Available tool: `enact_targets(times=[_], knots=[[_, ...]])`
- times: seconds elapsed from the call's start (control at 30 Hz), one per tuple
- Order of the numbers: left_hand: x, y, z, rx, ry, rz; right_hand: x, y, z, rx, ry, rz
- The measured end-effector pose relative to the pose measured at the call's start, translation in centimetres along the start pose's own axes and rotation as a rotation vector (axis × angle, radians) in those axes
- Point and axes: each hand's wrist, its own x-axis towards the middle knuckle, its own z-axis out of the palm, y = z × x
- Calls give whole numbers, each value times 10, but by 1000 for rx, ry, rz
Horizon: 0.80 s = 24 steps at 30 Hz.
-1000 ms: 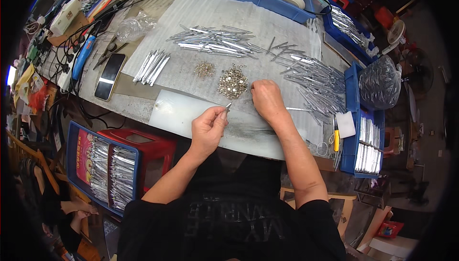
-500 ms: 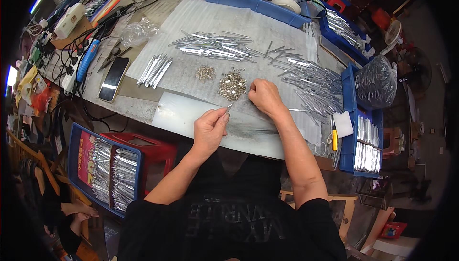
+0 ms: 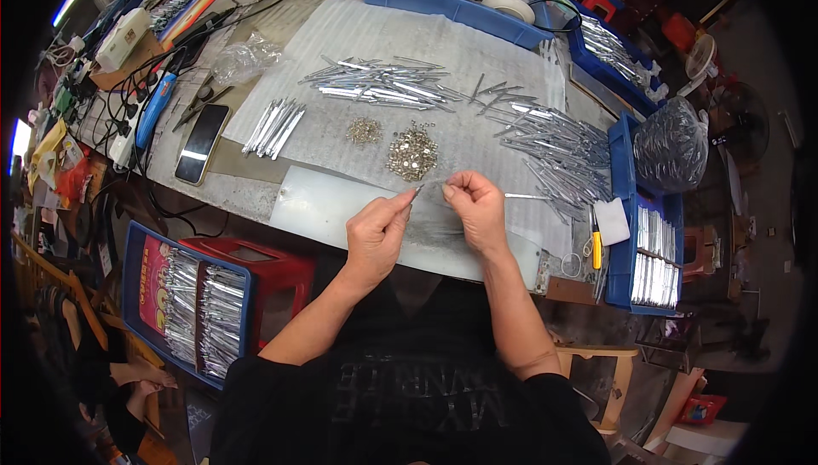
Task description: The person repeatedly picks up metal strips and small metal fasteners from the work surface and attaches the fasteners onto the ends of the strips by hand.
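My left hand (image 3: 377,231) pinches a thin metal piece between thumb and fingertips, only its tip showing. My right hand (image 3: 479,209) is closed in a pinch just to the right of that tip; whatever its fingertips hold is too small to make out. Both hands hover over a whitish board (image 3: 332,205) at the table's near edge. Just beyond them lies a heap of small shiny metal parts (image 3: 412,154), with a smaller heap of tiny parts (image 3: 364,130) to its left. Slender silver metal pieces form a far pile (image 3: 383,83) and a right-hand pile (image 3: 558,150).
A row of silver pieces (image 3: 274,128) and a phone (image 3: 203,144) lie at left. A yellow-handled cutter (image 3: 596,249) lies at right, near a blue bin (image 3: 620,201). Another blue tray (image 3: 456,6) stands at the back. Below left, a filled blue crate (image 3: 252,311) adjoins a red stool (image 3: 294,273).
My right hand has come from beside the heap of metal parts toward me, its fingertips now close to my left hand's. The left hand has shifted slightly.
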Motion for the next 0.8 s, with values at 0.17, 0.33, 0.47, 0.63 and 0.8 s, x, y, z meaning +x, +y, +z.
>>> enact_targets(times=[0.17, 0.33, 0.47, 0.63, 0.8], knots=[[-1, -3, 4, -91, -53, 40, -14, 11, 7, 367, -8, 110], [-3, 5, 10, -279, -71, -91, -20, 13, 15, 574, -84, 122], [-4, 7, 13, -303, -79, -69, -23, 6, 19, 681, -99, 138], [-5, 7, 14, -327, -62, -51, -22, 9, 20, 731, -128, 131], [-4, 13, 12, -348, -62, -116, -22, 13, 20, 735, -131, 135]])
